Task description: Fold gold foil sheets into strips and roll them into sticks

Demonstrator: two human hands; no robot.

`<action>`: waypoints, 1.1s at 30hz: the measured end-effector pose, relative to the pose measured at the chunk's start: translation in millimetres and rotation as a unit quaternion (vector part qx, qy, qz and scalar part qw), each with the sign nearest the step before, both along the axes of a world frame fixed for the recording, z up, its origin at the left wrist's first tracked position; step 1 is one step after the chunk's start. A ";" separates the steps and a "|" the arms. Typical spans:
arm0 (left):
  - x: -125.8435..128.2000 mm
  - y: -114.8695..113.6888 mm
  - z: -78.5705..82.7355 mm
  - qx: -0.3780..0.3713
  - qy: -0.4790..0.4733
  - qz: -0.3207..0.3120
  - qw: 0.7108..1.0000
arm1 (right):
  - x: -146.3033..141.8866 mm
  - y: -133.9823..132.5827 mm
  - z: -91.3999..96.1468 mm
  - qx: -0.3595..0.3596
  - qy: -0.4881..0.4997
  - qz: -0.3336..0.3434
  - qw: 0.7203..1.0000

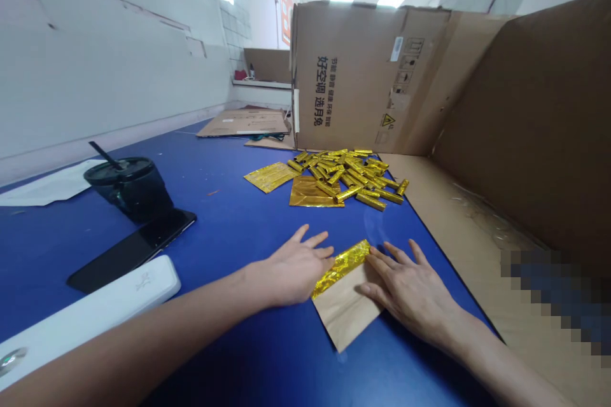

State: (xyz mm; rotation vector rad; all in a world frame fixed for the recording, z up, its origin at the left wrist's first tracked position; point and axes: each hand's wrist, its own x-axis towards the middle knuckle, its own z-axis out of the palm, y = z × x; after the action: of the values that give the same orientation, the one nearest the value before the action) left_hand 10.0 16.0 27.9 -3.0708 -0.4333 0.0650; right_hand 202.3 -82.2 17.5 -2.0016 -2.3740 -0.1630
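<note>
A sheet of paper, brown on its upper face with a gold foil edge folded over at the far end, lies on the blue table in front of me. My left hand lies flat with fingers stretched out, its fingertips touching the foil fold's left side. My right hand also lies flat with fingers spread, pressing on the sheet's right side. Farther off sits a pile of several rolled gold foil sticks and two flat gold sheets.
A dark lidded cup with a straw stands at the left beside a black phone and a white case. Large cardboard boxes wall off the back and right. White paper lies far left.
</note>
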 end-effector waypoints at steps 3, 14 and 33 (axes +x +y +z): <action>14.7 -14.6 -1.1 0.057 -0.019 0.031 0.998 | -0.7 0.6 0.4 0.013 -0.009 0.001 1.000; 23.2 -35.6 -19.6 0.118 -0.046 0.056 0.990 | -7.3 -4.2 -1.2 -0.058 0.136 0.096 0.984; -1.9 -46.8 -17.2 -0.061 -0.009 0.056 0.997 | 22.9 -8.8 2.4 -0.148 0.144 0.057 0.977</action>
State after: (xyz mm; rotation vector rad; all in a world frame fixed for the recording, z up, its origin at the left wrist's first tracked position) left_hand 8.1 -30.8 10.7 -3.1652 -0.6255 0.0698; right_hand 225.2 -91.0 19.9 -1.8308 -2.4245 0.4770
